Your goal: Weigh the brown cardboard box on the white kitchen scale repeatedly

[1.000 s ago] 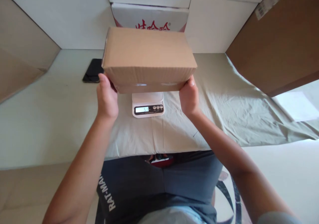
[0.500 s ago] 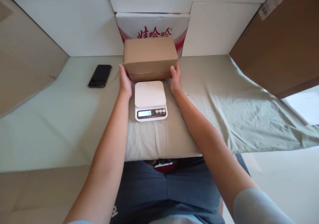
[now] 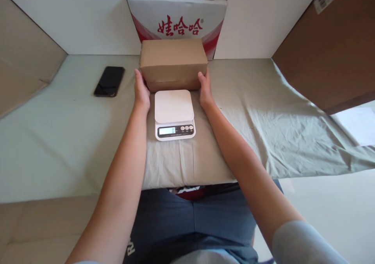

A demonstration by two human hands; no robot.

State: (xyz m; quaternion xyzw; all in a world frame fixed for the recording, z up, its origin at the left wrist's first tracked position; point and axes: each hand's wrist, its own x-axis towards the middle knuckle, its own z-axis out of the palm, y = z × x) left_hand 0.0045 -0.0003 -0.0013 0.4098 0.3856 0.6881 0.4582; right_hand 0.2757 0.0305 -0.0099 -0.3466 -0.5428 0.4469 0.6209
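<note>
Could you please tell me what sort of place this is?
It looks like a makeshift tabletop workspace, perhaps for weighing; home or workshop, I cannot tell. A digital scale stands on a cloth-covered table, with a cardboard box just behind and a red-lettered carton at the back.

Finding free room on the cloth (image 3: 249,92) right of the right hand (image 3: 206,90), as far as the brown carton (image 3: 331,52). Having room left of the left hand (image 3: 142,92) too, but meeting the phone (image 3: 109,81) toward the back. Facing, straight ahead between both hands, the scale (image 3: 174,107), then the box (image 3: 173,66), then the printed carton (image 3: 178,11).
</note>
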